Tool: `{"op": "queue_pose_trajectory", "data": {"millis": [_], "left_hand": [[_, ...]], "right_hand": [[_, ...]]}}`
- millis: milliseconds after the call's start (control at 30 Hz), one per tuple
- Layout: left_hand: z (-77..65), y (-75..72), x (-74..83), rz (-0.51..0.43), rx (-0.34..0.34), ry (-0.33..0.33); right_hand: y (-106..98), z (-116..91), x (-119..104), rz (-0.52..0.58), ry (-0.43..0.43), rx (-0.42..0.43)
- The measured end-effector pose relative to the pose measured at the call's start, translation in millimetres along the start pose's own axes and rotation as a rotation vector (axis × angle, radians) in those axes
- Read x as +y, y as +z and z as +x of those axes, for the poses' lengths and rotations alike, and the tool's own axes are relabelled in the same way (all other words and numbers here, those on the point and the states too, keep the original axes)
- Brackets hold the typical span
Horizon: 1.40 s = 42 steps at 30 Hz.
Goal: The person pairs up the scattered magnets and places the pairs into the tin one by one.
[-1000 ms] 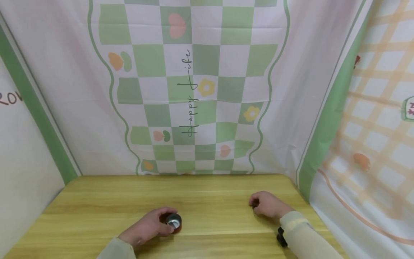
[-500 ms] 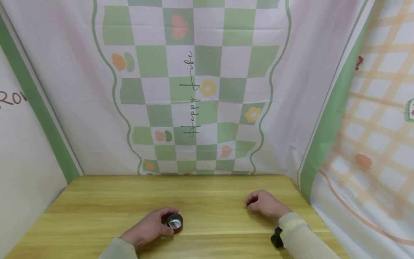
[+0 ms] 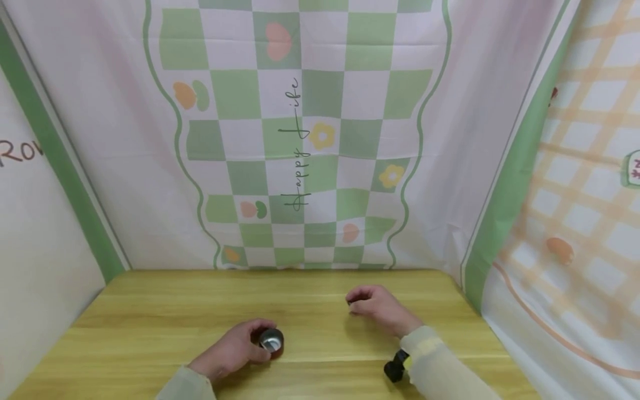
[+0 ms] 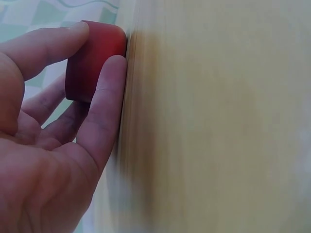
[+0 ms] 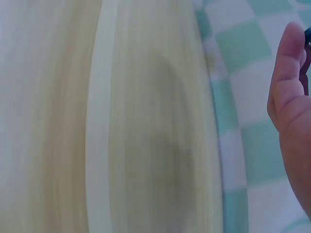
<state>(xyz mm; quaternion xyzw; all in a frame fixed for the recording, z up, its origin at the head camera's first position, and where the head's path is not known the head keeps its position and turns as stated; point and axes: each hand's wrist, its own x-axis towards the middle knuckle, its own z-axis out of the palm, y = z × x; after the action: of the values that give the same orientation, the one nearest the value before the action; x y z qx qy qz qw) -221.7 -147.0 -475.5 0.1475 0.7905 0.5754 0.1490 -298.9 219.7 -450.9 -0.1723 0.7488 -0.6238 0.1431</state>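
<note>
My left hand [image 3: 234, 348] grips a small round cup-like container [image 3: 272, 341] on the left half of the wooden table. Its wall is red in the left wrist view, where thumb and fingers curl around it close to the tabletop; from the head its rim looks dark and its inside silvery. Over the table's right half, my right hand [image 3: 382, 308] is raised a little, with thumb and fingertips pinching a small dark piece [image 3: 350, 303]. Only an edge of that dark piece [image 5: 308, 36] shows in the right wrist view; cannot tell what it is.
Light wood grain covers the table [image 3: 320, 383], which ends at a far edge against a hanging cloth [image 3: 320, 172] with green checks. Another cloth [image 3: 575, 222] with orange checks hangs on the right. A black device [image 3: 395, 368] sits at the right wrist.
My right hand has moved left across the table with the small dark piece, towards the container. The left hand keeps its grip and has hardly moved.
</note>
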Motion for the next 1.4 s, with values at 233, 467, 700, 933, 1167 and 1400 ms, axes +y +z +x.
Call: {"op": "queue_pose_trajectory", "data": {"millis": [233, 467, 700, 933, 1167, 1400], "left_hand": [[3.0, 0.9, -2.6, 0.007, 0.009, 0.010], [3.5, 0.5, -2.7, 0.010, 0.015, 0.018], [4.0, 1.0, -3.0, -0.011, 0.018, 0.013], [4.9, 0.6, -3.6, -0.013, 0.022, 0.001], [4.2, -0.2, -3.1, -0.032, 0.018, -0.005], [3.3, -1.2, -2.3, -0.033, 0.020, -0.019]], "right_hand": [[53.4, 15.2, -15.3, 0.179, -0.027, -0.132], [107.7, 28.9, -25.4, 0.008, -0.059, -0.158], [138.7, 33.8, -30.7, -0.159, -0.096, -0.147], [150.8, 33.1, -30.8, -0.210, -0.104, -0.132], [158.8, 33.5, -35.9, -0.292, -0.073, -0.114], [158.5, 32.9, -37.1, -0.326, -0.067, -0.101]]}}
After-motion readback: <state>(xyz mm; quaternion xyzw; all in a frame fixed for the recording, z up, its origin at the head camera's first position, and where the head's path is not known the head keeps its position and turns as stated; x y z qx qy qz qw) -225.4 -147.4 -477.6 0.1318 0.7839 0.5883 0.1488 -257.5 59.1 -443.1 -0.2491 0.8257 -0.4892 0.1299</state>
